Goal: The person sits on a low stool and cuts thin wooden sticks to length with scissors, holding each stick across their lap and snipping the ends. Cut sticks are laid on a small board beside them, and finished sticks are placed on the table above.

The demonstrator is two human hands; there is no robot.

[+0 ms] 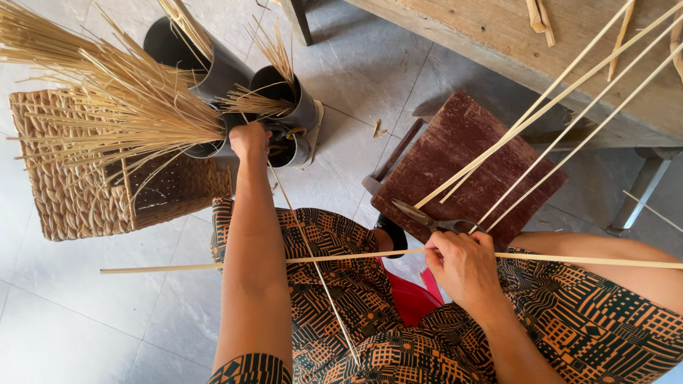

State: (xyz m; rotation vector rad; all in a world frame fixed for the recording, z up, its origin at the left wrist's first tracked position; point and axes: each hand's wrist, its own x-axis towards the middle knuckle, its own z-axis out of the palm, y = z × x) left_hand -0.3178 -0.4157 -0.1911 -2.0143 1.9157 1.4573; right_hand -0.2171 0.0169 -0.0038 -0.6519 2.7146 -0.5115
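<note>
My left hand (250, 139) reaches forward to a cluster of dark tubes (284, 99) on the floor that hold bundles of thin pale reeds (128, 107). Its fingers close on reeds at a tube's mouth. A thin reed (316, 274) runs from that hand back across my patterned lap. My right hand (462, 264) rests near my right knee, holding a long flat cane strip (178, 268) that lies crosswise over both legs. Scissors (430, 217) lie on a dark red wooden stool (462, 163) just beyond this hand.
A woven basket (71, 192) sits on the tiled floor at the left. Several long cane strips (562, 107) lean from the stool up over a wooden bench (512, 35) at the top right. A red object (413, 295) shows between my knees.
</note>
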